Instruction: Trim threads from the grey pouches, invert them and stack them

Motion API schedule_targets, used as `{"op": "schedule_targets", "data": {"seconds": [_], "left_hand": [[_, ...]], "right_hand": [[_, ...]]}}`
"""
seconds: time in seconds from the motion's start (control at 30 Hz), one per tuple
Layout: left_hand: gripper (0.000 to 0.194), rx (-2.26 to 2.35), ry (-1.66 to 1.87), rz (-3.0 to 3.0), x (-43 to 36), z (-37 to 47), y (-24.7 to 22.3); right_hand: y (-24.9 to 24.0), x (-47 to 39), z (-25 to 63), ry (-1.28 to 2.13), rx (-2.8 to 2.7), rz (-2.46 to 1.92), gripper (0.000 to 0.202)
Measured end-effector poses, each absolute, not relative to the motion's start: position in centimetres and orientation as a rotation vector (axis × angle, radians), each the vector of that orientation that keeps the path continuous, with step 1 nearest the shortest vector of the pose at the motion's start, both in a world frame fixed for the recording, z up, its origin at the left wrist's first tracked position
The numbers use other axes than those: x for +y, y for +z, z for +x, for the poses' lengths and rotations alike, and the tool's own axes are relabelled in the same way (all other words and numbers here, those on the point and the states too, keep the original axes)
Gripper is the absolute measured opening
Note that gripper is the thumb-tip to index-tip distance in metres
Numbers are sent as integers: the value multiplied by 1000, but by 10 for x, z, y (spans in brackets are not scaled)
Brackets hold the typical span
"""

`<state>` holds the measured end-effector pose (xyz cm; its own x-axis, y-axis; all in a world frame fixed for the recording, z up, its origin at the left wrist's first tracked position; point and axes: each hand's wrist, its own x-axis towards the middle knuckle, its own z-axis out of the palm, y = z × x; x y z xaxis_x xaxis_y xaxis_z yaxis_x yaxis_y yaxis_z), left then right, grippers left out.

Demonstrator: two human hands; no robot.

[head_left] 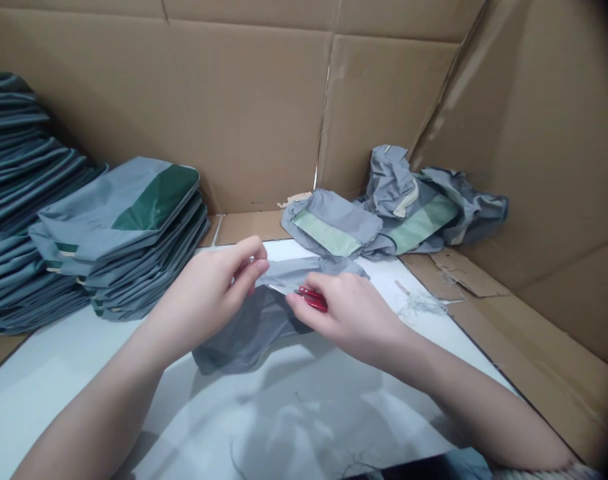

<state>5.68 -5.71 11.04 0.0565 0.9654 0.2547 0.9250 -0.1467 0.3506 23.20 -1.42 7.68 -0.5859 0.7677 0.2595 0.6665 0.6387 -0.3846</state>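
Observation:
A grey fabric piece with a pale edge lies across the white tabletop in front of me. My left hand is closed in a pinch at its upper left edge, with the fabric running from the fingertips towards the right. Between thumb and fingers of my right hand are small red-handled thread snips, their metal tip pointing left, close to the fabric's edge. The right fingers partly cover the snips. Some of the fabric is hidden behind both hands.
Folded grey-and-green fabric pieces are stacked at the left, beside a taller stack. Crumpled grey pieces with light green panels lie at the back right. Thread scraps sit on the right. Cardboard walls enclose the table.

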Motion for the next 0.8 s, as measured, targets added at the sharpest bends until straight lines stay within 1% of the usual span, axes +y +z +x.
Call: {"op": "schedule_targets", "data": {"seconds": [0.27,0.57,0.7,0.8], "left_hand": [[24,2035,676,2249,-59,54,110],[24,1980,703,2284,-57,57,108],[24,1989,732,2297,-58,57,108],[24,1990,766,2312,-56,57,108]], "right_hand": [[78,-15,225,329,-2453,-1126,34],[74,-15,230,302,-2475,-1190,34],[71,-11,229,283,-2442,-1155,33],[69,-11,231,337,-2401,-1098,34]]}}
